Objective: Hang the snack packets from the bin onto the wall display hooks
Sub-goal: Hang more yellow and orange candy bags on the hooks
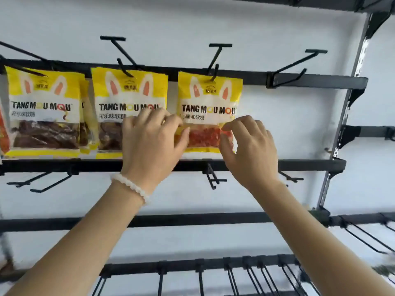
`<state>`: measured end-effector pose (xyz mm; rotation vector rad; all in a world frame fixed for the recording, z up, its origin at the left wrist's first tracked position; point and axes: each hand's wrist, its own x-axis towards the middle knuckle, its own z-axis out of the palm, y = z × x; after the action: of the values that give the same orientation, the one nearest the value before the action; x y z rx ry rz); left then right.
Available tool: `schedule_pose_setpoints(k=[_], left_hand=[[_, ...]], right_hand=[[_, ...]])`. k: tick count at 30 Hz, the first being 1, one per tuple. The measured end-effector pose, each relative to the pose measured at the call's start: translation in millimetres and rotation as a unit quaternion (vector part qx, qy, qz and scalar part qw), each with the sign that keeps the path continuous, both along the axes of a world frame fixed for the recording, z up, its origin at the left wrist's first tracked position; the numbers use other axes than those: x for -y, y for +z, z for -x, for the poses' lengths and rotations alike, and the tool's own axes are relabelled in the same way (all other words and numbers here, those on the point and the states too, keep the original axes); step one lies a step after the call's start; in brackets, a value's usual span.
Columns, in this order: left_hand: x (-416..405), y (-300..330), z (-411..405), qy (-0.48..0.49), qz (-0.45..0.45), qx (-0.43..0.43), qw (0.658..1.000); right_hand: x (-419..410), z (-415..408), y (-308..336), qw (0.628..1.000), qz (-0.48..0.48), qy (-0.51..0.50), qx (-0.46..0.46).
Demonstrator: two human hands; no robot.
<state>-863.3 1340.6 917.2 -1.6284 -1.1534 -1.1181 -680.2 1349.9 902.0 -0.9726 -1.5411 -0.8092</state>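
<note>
The yellow plastic snack packet with red sweets (210, 112) looked light, soft and crinkly. Left hand (149, 142) and right hand (250, 150) fingers pinched its sides loosely.

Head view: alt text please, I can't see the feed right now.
Both hands, left hand and right hand, touch the lower edges of a red-gummy packet hanging on a wall hook. Two hooks to its left hold brown-candy packets; the hook to its right is bare.
</note>
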Motion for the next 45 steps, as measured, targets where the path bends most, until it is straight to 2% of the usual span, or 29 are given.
schedule_pose_setpoints(k=[9, 12, 16, 21, 26, 34, 40, 45], left_hand=[[107.7, -159.1, -1.1, 0.012, 0.185, 0.032, 0.982], [138.2, -207.2, -0.5, 0.022, 0.242, 0.058, 0.968], [186.1, -280.2, 6.5, 0.062, 0.330, 0.077, 0.939], [254.5, -365.8, 25.1, 0.108, 0.450, 0.072, 0.884], [284.0, -425.8, 49.1, 0.104, 0.498, 0.087, 0.856], [276.2, -562.0, 113.8, 0.103, 0.603, 0.113, 0.783], [271.7, -681.0, 153.6, 0.123, 0.684, 0.110, 0.711], [252.7, -795.2, 166.4, 0.132, 0.714, 0.098, 0.681]], right_hand=[[103.2, 9.3, -147.1, 0.986, 0.132, -0.018, 0.105], [133.0, 10.0, -191.2, 0.979, 0.171, -0.002, 0.114], [176.4, 18.8, -255.0, 0.953, 0.272, 0.015, 0.130], [230.4, 40.5, -335.7, 0.917, 0.371, 0.027, 0.145], [259.3, 61.4, -402.0, 0.883, 0.447, 0.007, 0.145], [255.1, 119.5, -534.1, 0.804, 0.574, -0.049, 0.147], [252.0, 160.5, -659.7, 0.716, 0.684, -0.043, 0.133], [233.3, 169.3, -775.2, 0.688, 0.714, -0.030, 0.128]])
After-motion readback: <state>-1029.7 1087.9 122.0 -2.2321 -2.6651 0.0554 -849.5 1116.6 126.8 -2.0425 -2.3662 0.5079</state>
